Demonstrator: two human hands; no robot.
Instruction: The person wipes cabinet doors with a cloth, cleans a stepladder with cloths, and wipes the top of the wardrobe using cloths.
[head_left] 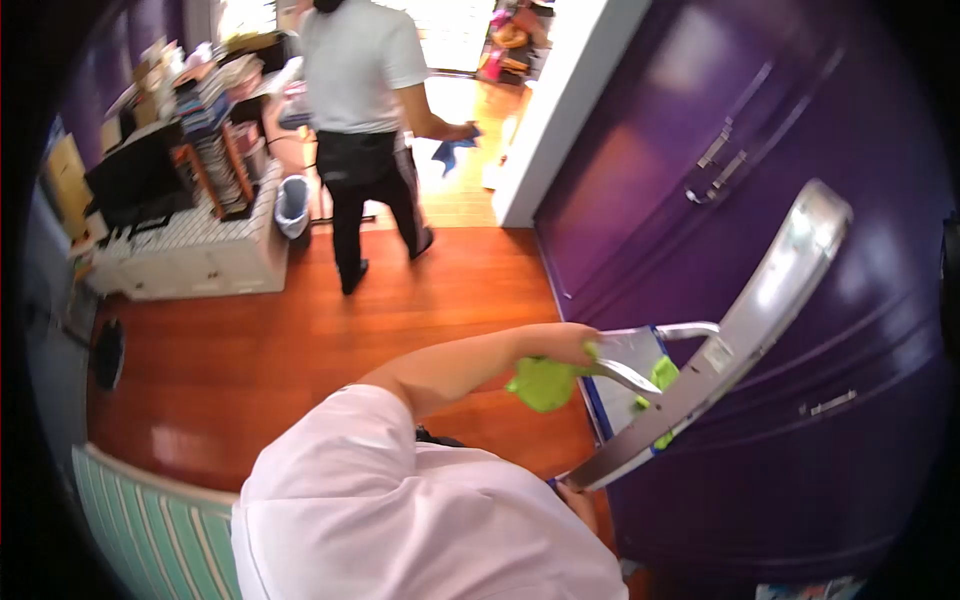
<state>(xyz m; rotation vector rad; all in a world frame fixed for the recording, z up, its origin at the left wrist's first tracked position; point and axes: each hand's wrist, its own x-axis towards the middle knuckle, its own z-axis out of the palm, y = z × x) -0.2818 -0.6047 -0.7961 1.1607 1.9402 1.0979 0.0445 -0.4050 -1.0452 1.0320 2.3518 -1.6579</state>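
Note:
My left arm reaches out to the right, and my left hand (578,345) is closed round a crumpled green cloth (543,386) at the curved handle of a silver ladder (765,285). The ladder stands tilted in view beside the purple cabinet doors (690,130). More green cloth (663,376) shows behind its frame. Low in the view, partly hidden by my white shirt, my right hand (580,505) is closed on the ladder's near side rail.
A person (365,80) in a white top stands ahead, a blue cloth (452,150) in one hand. At left are a white cabinet (215,265) with a monitor (140,180) and piled items, a bin (293,207), and a striped green surface (160,525).

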